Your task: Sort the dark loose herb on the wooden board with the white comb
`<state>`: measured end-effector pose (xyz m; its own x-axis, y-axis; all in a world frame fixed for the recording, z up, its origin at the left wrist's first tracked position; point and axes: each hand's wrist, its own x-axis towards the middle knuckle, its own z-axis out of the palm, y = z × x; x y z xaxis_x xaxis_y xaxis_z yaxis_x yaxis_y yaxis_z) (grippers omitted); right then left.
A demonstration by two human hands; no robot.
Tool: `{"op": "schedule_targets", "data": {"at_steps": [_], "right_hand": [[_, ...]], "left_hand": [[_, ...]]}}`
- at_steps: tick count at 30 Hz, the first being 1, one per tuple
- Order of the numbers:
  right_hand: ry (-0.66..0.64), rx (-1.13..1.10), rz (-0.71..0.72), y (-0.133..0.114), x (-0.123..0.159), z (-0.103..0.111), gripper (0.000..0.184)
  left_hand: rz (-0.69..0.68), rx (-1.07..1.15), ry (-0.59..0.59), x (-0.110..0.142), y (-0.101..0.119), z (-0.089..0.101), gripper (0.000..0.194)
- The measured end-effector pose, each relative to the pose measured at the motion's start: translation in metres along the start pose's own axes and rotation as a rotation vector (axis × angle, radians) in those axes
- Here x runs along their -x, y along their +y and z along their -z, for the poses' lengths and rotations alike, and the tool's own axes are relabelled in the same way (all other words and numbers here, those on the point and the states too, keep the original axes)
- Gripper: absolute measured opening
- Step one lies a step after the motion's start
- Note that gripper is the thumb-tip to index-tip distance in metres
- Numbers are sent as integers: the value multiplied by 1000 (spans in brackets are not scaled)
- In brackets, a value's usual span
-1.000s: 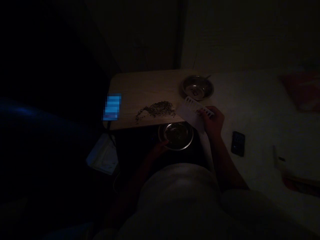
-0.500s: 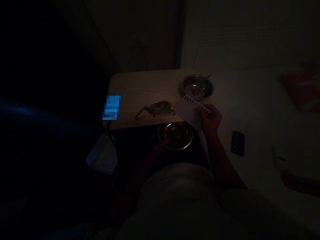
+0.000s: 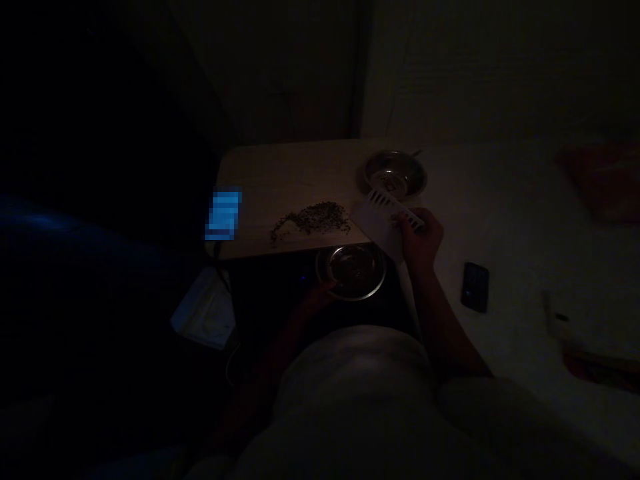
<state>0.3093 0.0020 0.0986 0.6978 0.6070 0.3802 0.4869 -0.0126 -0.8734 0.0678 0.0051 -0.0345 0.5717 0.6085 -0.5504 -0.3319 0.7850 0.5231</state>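
Dimly, dark contents in lower bowl

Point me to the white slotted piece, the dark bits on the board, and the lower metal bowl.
White slotted piece [image 3: 377, 225]: head view, on its solid face beside the slots.
Dark bits [image 3: 323, 217]: head view, on the thicker part of the scatter.
Lower metal bowl [image 3: 372, 293]: head view, on its near rim.

We pinch with our right hand, its forearm slanting far and left, while our dim left hand extends far and right.
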Motion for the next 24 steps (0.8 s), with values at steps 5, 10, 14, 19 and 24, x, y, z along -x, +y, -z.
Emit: {"op": "schedule_targets", "data": {"at_steps": [5, 10, 14, 19, 24], "right_hand": [[19, 24, 16, 1, 0, -1, 21], [13, 16, 24, 2, -3, 2, 20], [-33, 28, 43, 0, -5, 3, 18], [-3, 0, 46, 3, -6, 2, 17], [-21, 2, 20, 7, -6, 2, 18]], "left_hand": [[15, -14, 51, 3, 1, -3, 42], [12, -3, 16, 4, 1, -1, 42], [26, -14, 38, 0, 0, 3, 46], [29, -7, 49, -7, -4, 8, 52], [32, -2, 20, -7, -4, 8, 53]]}}
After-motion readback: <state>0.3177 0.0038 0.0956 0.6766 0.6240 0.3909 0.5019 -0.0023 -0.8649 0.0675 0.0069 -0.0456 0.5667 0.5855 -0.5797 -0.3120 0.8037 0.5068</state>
